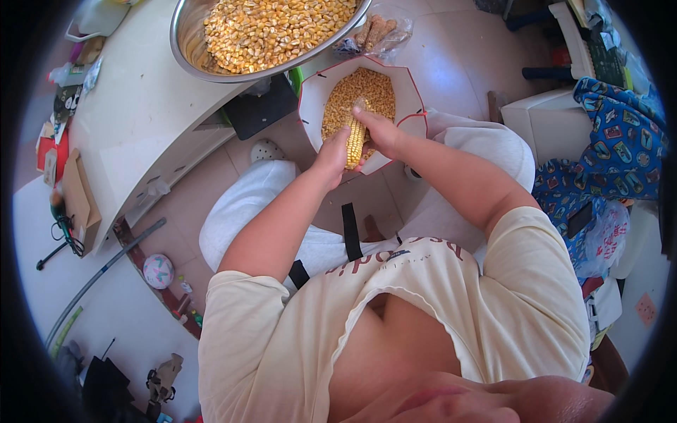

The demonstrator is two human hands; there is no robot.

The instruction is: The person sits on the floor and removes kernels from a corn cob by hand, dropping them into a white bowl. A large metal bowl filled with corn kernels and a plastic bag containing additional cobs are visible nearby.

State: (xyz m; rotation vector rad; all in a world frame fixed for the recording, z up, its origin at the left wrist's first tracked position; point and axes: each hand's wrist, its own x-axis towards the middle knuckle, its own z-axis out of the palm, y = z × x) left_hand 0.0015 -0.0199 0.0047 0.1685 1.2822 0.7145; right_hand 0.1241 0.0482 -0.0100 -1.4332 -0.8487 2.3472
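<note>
Both of my hands hold one ear of dried yellow corn [355, 141] over an open white bag with a red rim [316, 95]. My left hand [333, 150] grips the lower part of the ear from the left side. My right hand [380, 131] holds it from the right, its thumb near the upper end, where the cob looks partly bare. Loose corn kernels [359, 82] lie in the bag beneath the hands. Beyond them, a steel bowl [182, 53] full of larger-looking kernels [275, 37] stands at the table's edge. The fingers under the ear are partly hidden.
A white table [153, 100] curves along the left. Behind the bag, a clear plastic bag holds several bare cobs [375, 31]. A black box-like object [262, 106] is under the bowl's edge. A white seat [539, 121] with blue patterned cloth [619, 137] stands at the right.
</note>
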